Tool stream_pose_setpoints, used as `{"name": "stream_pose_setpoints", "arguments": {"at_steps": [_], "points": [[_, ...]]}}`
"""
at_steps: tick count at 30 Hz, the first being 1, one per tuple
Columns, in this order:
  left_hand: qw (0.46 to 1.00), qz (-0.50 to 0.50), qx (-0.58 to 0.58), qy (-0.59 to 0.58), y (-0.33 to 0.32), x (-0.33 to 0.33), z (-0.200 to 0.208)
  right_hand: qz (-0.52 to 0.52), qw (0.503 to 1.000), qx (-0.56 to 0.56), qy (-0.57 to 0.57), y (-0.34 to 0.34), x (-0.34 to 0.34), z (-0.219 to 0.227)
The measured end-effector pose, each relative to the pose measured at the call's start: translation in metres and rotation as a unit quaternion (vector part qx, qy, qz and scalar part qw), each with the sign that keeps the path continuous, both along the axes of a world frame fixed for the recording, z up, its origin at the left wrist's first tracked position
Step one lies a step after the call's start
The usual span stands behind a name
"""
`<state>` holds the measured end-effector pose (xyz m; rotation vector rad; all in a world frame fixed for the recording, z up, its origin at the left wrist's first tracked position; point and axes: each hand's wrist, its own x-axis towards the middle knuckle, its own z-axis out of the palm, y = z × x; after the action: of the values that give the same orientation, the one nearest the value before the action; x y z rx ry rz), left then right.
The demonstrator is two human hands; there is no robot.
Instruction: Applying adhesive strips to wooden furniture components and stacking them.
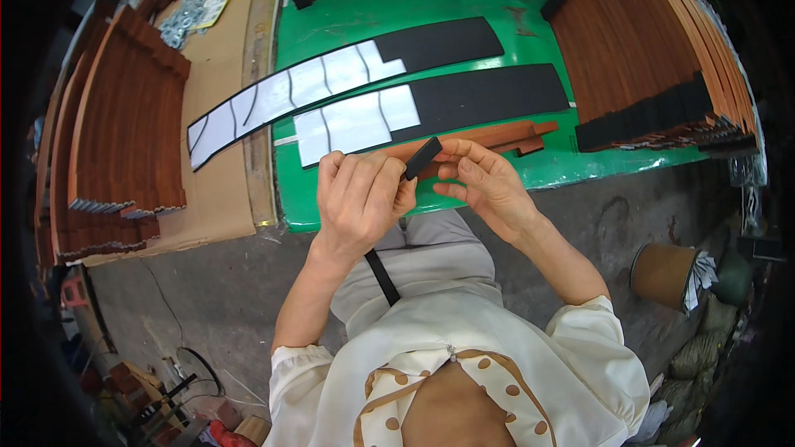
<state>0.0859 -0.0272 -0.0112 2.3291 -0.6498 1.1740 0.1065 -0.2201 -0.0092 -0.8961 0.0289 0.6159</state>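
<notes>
My left hand [356, 199] is closed around a narrow black strip [424, 159]. One end stands up past its fingers, and a black length [382, 278] hangs below the fist in front of my lap. My right hand [489, 190] is at the strip's raised end, fingers curled and fingertips close together; whatever they pinch is too small to make out. Just behind both hands lies a long reddish-brown piece [497, 136], partly covered by them. Beyond it rest two flat black sheets, a nearer one [497, 98] and a farther one [447, 43], each partly covered by white pieces.
Brown wood-coloured panels are stacked at the left [124, 116] and right [646, 41] of the green tabletop [315, 207]. Cardboard [219, 190] covers the left side, with small metal parts [189, 16] at its far end. A brown bin [661, 275] stands on the floor at right.
</notes>
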Motion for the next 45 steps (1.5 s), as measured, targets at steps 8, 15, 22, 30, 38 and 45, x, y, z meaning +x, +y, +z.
{"name": "stream_pose_setpoints", "arguments": {"at_steps": [8, 15, 22, 30, 38, 45], "points": [[0.983, -0.136, -0.021, 0.124, -0.048, -0.001, -0.01, -0.1, 0.607, -0.464, -0.637, -0.057, -0.005, -0.004], [0.961, -0.198, -0.02, 0.191, -0.079, 0.009, -0.019, -0.074, 0.6, -0.467, -0.646, -0.097, -0.003, -0.013], [0.967, -0.076, 0.025, 0.24, -0.13, 0.045, -0.025, -0.068, 0.598, -0.516, -0.609, -0.157, 0.038, -0.011], [0.97, -0.022, 0.057, 0.237, -0.141, 0.062, -0.058, -0.014, 0.608, -0.538, -0.584, -0.174, 0.074, -0.02], [0.956, 0.011, -0.024, 0.292, -0.162, 0.067, -0.058, 0.032, 0.621, -0.523, -0.583, -0.172, 0.097, -0.035], [0.954, 0.035, -0.066, 0.291, -0.169, 0.069, -0.058, 0.039, 0.634, -0.513, -0.578, -0.173, 0.101, -0.042]]}}
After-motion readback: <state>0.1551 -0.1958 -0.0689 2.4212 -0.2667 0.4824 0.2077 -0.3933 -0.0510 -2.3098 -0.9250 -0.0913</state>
